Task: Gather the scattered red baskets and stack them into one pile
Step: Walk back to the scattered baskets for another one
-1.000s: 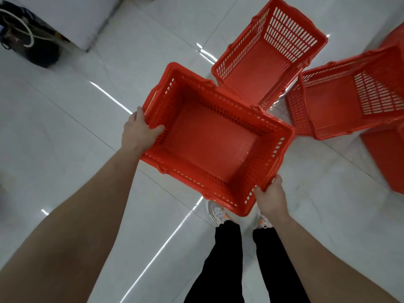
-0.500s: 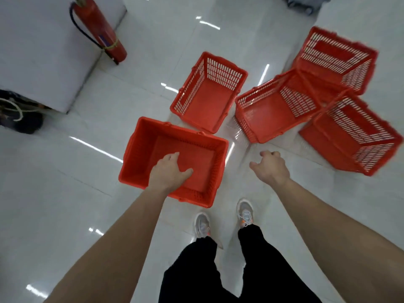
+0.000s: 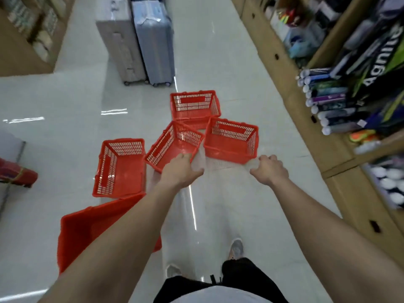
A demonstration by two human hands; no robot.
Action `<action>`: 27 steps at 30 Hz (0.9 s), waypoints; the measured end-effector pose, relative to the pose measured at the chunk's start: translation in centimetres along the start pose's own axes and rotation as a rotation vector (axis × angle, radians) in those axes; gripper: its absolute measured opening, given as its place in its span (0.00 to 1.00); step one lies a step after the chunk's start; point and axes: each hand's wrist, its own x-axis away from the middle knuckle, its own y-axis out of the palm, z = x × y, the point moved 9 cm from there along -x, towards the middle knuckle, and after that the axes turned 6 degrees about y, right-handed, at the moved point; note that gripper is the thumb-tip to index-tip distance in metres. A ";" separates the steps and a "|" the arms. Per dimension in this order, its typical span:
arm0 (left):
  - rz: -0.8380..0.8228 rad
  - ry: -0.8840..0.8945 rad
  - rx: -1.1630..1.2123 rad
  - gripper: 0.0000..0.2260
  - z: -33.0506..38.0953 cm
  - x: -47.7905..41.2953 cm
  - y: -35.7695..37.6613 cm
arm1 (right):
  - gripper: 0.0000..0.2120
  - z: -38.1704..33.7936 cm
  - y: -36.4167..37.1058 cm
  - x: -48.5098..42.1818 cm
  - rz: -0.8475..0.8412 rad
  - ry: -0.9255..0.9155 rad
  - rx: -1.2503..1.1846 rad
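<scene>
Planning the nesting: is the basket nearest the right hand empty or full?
Empty: the right basket shows only bare red floor and slotted walls inside.

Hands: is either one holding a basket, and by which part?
The right hand holds nothing. The left hand has its fingers at the near rim of the tilted basket; whether they grip it cannot be told.
</scene>
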 end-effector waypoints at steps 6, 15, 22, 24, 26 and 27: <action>-0.018 0.025 -0.152 0.33 8.9 -4.6 0.7 | 0.28 12.1 -5.7 -4.9 0.000 0.080 -0.051; -0.009 0.042 -0.207 0.37 17.5 -11.1 2.7 | 0.27 21.1 -9.9 -12.5 0.012 0.089 -0.087; -0.060 0.001 -0.136 0.30 17.5 -18.8 2.3 | 0.27 20.9 -10.8 -19.0 -0.033 0.094 -0.132; -0.083 -0.003 -0.128 0.30 16.9 -21.8 2.3 | 0.28 20.1 -11.1 -21.4 -0.054 0.099 -0.128; -0.095 0.001 -0.143 0.30 16.3 -25.6 2.1 | 0.27 19.2 -11.6 -24.3 -0.063 0.104 -0.116; -0.097 -0.006 -0.156 0.31 16.0 -27.6 1.9 | 0.27 18.6 -12.0 -25.8 -0.066 0.108 -0.111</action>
